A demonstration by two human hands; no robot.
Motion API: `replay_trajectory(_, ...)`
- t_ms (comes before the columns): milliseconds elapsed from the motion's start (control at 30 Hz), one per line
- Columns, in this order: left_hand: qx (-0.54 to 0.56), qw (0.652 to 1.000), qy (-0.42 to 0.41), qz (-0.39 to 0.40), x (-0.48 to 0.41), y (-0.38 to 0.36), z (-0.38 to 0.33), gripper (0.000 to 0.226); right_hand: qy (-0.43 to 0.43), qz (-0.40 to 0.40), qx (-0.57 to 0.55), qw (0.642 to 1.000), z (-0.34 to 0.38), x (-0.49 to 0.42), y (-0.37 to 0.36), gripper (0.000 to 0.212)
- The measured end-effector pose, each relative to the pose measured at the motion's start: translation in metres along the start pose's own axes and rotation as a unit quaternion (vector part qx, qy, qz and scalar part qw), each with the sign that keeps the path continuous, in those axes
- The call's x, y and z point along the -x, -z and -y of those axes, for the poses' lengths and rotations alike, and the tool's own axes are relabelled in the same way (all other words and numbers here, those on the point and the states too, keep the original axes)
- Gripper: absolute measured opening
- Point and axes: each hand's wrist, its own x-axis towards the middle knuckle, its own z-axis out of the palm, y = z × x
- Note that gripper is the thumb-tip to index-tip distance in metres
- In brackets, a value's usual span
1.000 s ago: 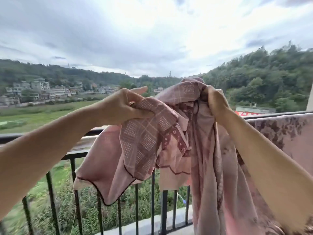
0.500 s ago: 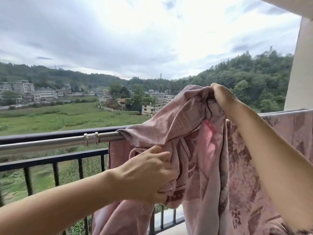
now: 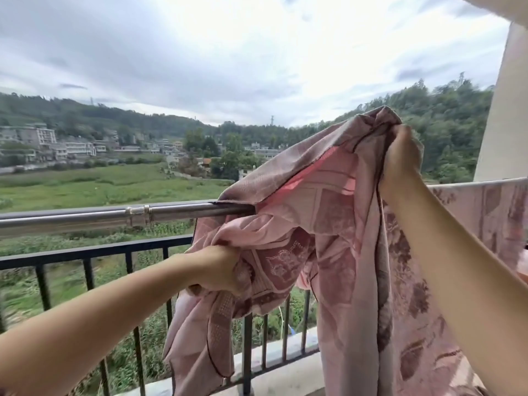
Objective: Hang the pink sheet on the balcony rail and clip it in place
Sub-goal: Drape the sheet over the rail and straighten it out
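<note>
Sheet (image 3: 328,224), pink w/ darker patterned squares, is hanging bunched over the silver balcony rail (image 3: 85,217). One dark-piped edge is lying along the rail top, and the rest is drooping in folds in front of the black railing (image 3: 94,250) bars. Top part is being lifted into a peak above rail level, showing a brighter pink inner side underneath.

Right hand (image 3: 401,161) is gripping that peak, fingers curled tight round a gathered wad of fabric, fingertips hidden in the cloth. Left hand (image 3: 217,270) is holding a lower fold below the rail, approx. level w/ the railing's top bar, fingers closed in a fist round the fabric; thumb can't be made out.

Just right of the sheet, a second floral cloth (image 3: 491,212) is hanging over the same rail, behind the right forearm. A pale pillar (image 3: 503,110) is standing at the far right. Beyond the balcony a green field (image 3: 100,184) is stretching out, w/ bldgs (image 3: 57,141) and wooded hills behind, under a cloudy sky.
</note>
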Motion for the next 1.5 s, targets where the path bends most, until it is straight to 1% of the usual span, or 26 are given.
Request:
replay_trajectory(167,-0.021,0.983,-0.069,0.169,0.02,-0.014,0.005,0.049,0.068,-0.03,0.075,0.994,0.004,-0.006,0.015,0.035)
replay_trajectory(267,-0.119,0.973,-0.077,0.179,0.033,-0.044,0.015,0.041,0.107,-0.01,0.177,0.978,-0.001,-0.003,0.014,0.021)
replay_trajectory(333,-0.114,0.988,-0.059,0.087,0.037,-0.064,0.03,0.043,0.098,0.007,0.193,0.976,-0.005,0.002,0.011,0.027)
replay_trajectory(400,0.008,0.998,-0.022,-0.065,0.035,-0.079,0.046,0.052,0.081,0.048,0.184,0.978,-0.012,0.009,0.004,0.027)
replay_trajectory(467,0.167,0.959,0.035,-0.228,0.03,-0.085,0.053,0.057,0.065,0.104,0.205,0.971,-0.023,0.02,-0.007,0.024)
replay_trajectory(533,0.201,0.905,0.098,-0.363,0.026,-0.08,0.051,0.049,0.019,0.198,0.245,0.949,-0.03,0.039,-0.019,0.048)
replay_trajectory(600,0.222,0.876,0.153,-0.4,0.02,-0.07,0.051,0.045,-0.031,0.319,0.295,0.9,-0.04,0.061,-0.031,0.077)
replay_trajectory(667,0.299,0.858,0.208,-0.362,0.01,-0.061,0.056,0.029,-0.006,0.381,0.423,0.822,-0.05,0.088,-0.042,0.09)
replay_trajectory(700,0.368,0.831,0.232,-0.346,0.003,-0.059,0.059,0.017,0.03,0.384,0.489,0.783,-0.06,0.095,-0.048,0.097)
replay_trajectory(733,0.468,0.778,0.24,-0.343,-0.003,-0.058,0.06,0.011,0.051,0.376,0.54,0.751,-0.068,0.1,-0.054,0.102)
replay_trajectory(800,0.681,0.607,0.216,-0.347,-0.011,-0.058,0.058,0.013,0.069,0.366,0.607,0.702,-0.084,0.102,-0.061,0.094)
replay_trajectory(833,0.757,0.518,0.194,-0.347,-0.015,-0.055,0.055,0.009,0.084,0.368,0.615,0.692,-0.087,0.102,-0.062,0.079)
replay_trajectory(900,0.84,0.388,0.145,-0.35,-0.02,-0.047,0.049,0.009,0.114,0.356,0.584,0.721,-0.092,0.097,-0.064,0.034)
replay_trajectory(967,0.872,0.322,0.108,-0.352,-0.024,-0.045,0.047,0.015,0.115,0.313,0.51,0.793,-0.096,0.091,-0.063,0.014)
replay_trajectory(1033,0.871,0.337,0.043,-0.355,-0.035,-0.04,0.055,0.008,0.055,0.25,0.431,0.865,-0.103,0.078,-0.064,0.018)
replay_trajectory(1067,0.874,0.372,-0.004,-0.314,-0.035,-0.031,0.056,0.022,0.032,0.234,0.41,0.881,-0.106,0.071,-0.064,0.033)
replay_trajectory(1100,0.85,0.421,0.022,-0.315,-0.041,-0.025,0.059,0.041,0.019,0.231,0.386,0.893,-0.103,0.069,-0.063,0.043)
replay_trajectory(1133,0.774,0.522,0.062,-0.355,-0.042,-0.021,0.065,0.043,0.011,0.234,0.35,0.907,-0.099,0.069,-0.066,0.055)
replay_trajectory(1167,0.617,0.653,0.087,-0.43,-0.046,-0.022,0.07,0.029,-0.002,0.255,0.315,0.914,-0.092,0.07,-0.069,0.07)
replay_trajectory(1200,0.654,0.617,0.026,-0.436,-0.049,-0.02,0.068,0.016,-0.004,0.289,0.299,0.909,-0.089,0.067,-0.074,0.083)
replay_trajectory(1267,0.73,0.554,-0.04,-0.399,-0.047,-0.009,0.065,0.01,-0.004,0.39,0.337,0.857,-0.077,0.071,-0.086,0.089)
replay_trajectory(1367,0.777,0.553,-0.082,-0.29,-0.053,0.0,0.073,0.027,-0.016,0.499,0.427,0.754,-0.073,0.072,-0.11,0.053)
replay_trajectory(1400,0.813,0.526,-0.081,-0.236,-0.057,0.003,0.073,0.027,-0.011,0.514,0.447,0.732,-0.074,0.072,-0.117,0.036)
replay_trajectory(1433,0.852,0.473,-0.051,-0.217,-0.068,0.005,0.076,0.03,-0.003,0.522,0.46,0.719,-0.075,0.073,-0.122,0.025)
replay_trajectory(1467,0.86,0.45,-0.012,-0.241,-0.066,0.01,0.075,0.032,0.007,0.517,0.468,0.717,-0.078,0.072,-0.126,0.02)
replay_trajectory(1500,0.848,0.459,-0.007,-0.266,-0.061,0.011,0.072,0.027,0.023,0.504,0.47,0.724,-0.08,0.072,-0.127,0.018)
